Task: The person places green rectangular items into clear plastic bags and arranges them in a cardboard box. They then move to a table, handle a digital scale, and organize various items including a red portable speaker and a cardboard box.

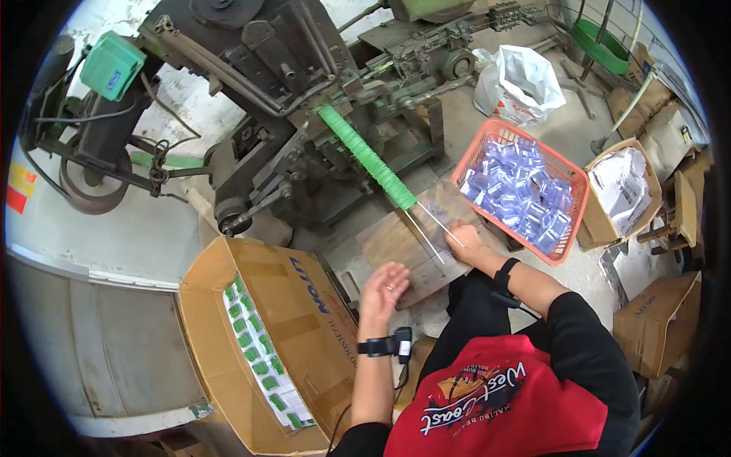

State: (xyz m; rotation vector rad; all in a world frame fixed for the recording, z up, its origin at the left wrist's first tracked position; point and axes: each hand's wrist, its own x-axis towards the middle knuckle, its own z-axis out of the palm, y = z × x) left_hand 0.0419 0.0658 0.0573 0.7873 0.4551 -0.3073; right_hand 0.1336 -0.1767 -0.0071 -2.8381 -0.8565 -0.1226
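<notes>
L head cam, fisheye; looks dn, fairly near.

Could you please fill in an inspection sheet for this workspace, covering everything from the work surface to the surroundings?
Surface: brown board in front of the person, beneath the rods' near ends.
Job's things: row of green pieces on two thin rods, reaching back to the machine.
Clutter: red basket of clear bluish pieces, right; white bag behind it; large carton with green pieces, left.
Hands: right hand at a rod's end, grip unclear; left hand open, nothing seen in it.
Cables: dark cable by left wristband.
Surroundings: machinery ahead, more cartons right.
</notes>
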